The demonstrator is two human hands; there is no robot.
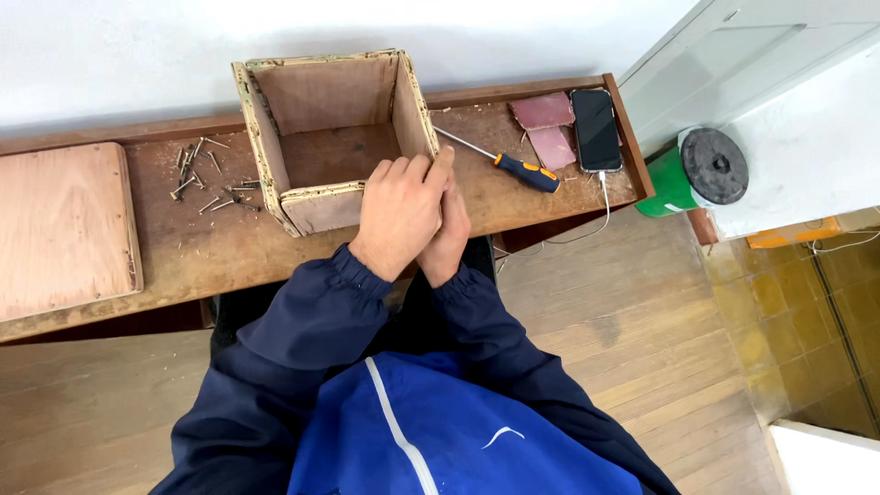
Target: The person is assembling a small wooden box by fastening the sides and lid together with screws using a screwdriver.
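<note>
Dark phone screen beside sandpaper

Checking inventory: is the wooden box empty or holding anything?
Empty. The wooden box is open-topped, and its bare floor shows nothing inside.

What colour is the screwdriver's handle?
Dark blue and orange, on the screwdriver in the head view.

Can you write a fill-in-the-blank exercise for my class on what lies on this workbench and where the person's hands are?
1. Both hands, left hand over right hand, rest at the near right corner of the open wooden ____.
2. The loose nails lie to the ____ of it.
3. The screwdriver has an orange and ____ handle.
4. The phone lies beside two pieces of ____.

Missing words: box; left; black; sandpaper
</note>
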